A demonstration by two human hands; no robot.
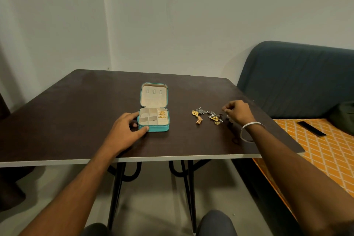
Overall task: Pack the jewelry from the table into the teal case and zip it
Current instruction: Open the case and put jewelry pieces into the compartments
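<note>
A teal case [153, 119] lies open near the middle of a dark brown tabletop [76, 113], its lid [154, 95] propped up at the far side and showing a beige lining with three small loops. The tray of the case is split into beige compartments; gold rings [162, 114] sit in the far right one, and the others look bare.

The left hand [125, 130] rests on the tabletop against the left side of the case. Its fingers [134, 116] are spread apart, some touching the left wall, while the thumb presses on the near left corner. It steadies the case rather than closing around it.

To the right of the case, well apart from it, a loose cluster of jewelry [207, 116] lies on the tabletop: gold flower-shaped pieces mixed with silver-grey ones, too small to make out one by one. The right hand [237, 111] hovers at the right end of this cluster. Its fingertips are pinched together, seemingly on a small piece, though what is held cannot be told. A silver bangle [251, 130] circles the right wrist.

Beyond the right edge of the tabletop stands a dark blue seat back [297, 78], with an orange patterned cushion [316, 145] below it and a black flat object [311, 128] lying on that cushion.
</note>
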